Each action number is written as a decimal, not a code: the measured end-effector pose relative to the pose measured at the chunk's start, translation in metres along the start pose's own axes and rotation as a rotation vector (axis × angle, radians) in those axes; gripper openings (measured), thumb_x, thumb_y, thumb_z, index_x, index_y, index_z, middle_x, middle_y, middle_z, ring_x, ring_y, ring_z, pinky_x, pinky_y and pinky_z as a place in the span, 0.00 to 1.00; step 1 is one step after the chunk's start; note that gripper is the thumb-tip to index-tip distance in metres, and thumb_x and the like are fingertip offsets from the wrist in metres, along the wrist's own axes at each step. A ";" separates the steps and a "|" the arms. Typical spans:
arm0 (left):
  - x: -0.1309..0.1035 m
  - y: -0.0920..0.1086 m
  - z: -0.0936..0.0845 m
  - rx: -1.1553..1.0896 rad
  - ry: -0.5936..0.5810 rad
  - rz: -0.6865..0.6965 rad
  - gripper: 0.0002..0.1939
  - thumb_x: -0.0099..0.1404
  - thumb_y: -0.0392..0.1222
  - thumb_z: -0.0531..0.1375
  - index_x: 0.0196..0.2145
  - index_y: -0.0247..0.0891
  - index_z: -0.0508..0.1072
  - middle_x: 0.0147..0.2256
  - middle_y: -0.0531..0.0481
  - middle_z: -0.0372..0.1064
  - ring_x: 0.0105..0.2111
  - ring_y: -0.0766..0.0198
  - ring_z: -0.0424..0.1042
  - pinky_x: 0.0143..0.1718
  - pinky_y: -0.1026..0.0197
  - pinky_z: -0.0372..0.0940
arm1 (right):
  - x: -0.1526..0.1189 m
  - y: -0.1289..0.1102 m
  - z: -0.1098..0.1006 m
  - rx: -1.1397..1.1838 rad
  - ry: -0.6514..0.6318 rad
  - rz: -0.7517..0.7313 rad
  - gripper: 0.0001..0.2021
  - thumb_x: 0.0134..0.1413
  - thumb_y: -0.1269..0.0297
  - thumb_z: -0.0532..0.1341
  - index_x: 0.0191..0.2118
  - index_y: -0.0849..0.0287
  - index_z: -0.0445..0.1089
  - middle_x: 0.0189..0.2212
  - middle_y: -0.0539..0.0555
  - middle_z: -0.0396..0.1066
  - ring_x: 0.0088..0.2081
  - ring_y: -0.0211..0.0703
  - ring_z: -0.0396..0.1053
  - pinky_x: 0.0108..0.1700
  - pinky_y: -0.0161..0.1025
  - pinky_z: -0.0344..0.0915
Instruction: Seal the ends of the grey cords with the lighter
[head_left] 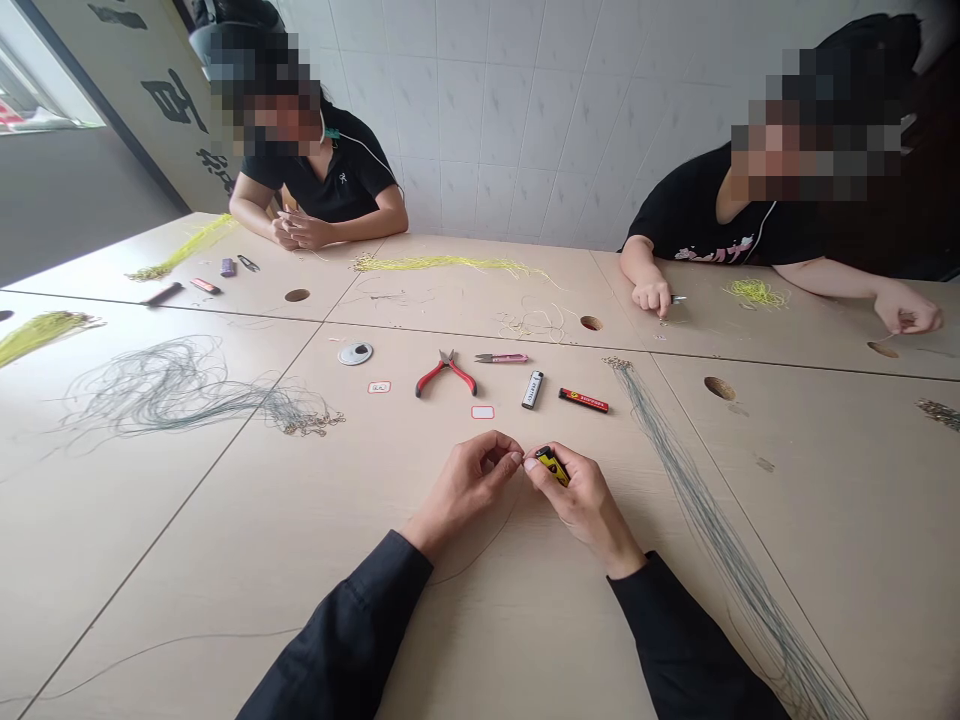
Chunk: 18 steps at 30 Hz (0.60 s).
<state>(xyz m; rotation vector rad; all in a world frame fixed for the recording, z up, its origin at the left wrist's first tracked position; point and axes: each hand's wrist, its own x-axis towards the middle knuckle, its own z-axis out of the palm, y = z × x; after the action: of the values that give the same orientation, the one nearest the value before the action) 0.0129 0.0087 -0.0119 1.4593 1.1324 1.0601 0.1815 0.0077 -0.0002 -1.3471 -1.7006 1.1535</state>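
Note:
My left hand pinches a thin dark cord near the middle of the table; the cord hangs down from the fingertips and curves left below my wrist. Close beside it, my right hand is closed around a yellow and black lighter. Its thumb and forefinger tips meet the left fingertips, and whatever small piece lies between them is too small to make out. Beyond my hands are red-handled pliers with jaws apart, pink snips, a white lighter and a red and black lighter.
A long bundle of grey-green cords lies to the right, a tangled bundle to the left. A round disc and small labels lie ahead. Two people sit across the table, near yellow cords. The tabletop has round holes.

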 end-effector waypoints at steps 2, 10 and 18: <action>0.000 0.001 0.000 0.000 -0.011 -0.002 0.14 0.66 0.49 0.57 0.33 0.34 0.72 0.27 0.52 0.68 0.26 0.68 0.63 0.28 0.66 0.58 | 0.000 0.000 0.000 0.002 0.010 0.013 0.15 0.59 0.51 0.57 0.30 0.58 0.65 0.22 0.46 0.57 0.25 0.37 0.54 0.28 0.34 0.54; 0.000 0.000 0.000 -0.014 -0.012 0.000 0.12 0.65 0.47 0.59 0.35 0.35 0.76 0.31 0.48 0.74 0.30 0.65 0.69 0.31 0.65 0.61 | -0.001 0.000 0.000 -0.017 0.023 0.014 0.16 0.58 0.53 0.58 0.25 0.57 0.61 0.20 0.45 0.55 0.24 0.36 0.52 0.26 0.34 0.51; -0.003 0.004 0.000 -0.023 -0.024 -0.002 0.09 0.65 0.43 0.58 0.34 0.34 0.74 0.30 0.50 0.72 0.28 0.68 0.67 0.30 0.66 0.60 | 0.001 0.002 0.000 -0.044 0.039 0.003 0.14 0.58 0.54 0.57 0.28 0.58 0.64 0.21 0.46 0.57 0.25 0.36 0.54 0.27 0.34 0.54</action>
<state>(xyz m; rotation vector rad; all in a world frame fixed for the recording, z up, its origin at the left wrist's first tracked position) 0.0130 0.0058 -0.0084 1.4487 1.1010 1.0491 0.1822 0.0091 -0.0016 -1.3907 -1.7062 1.0905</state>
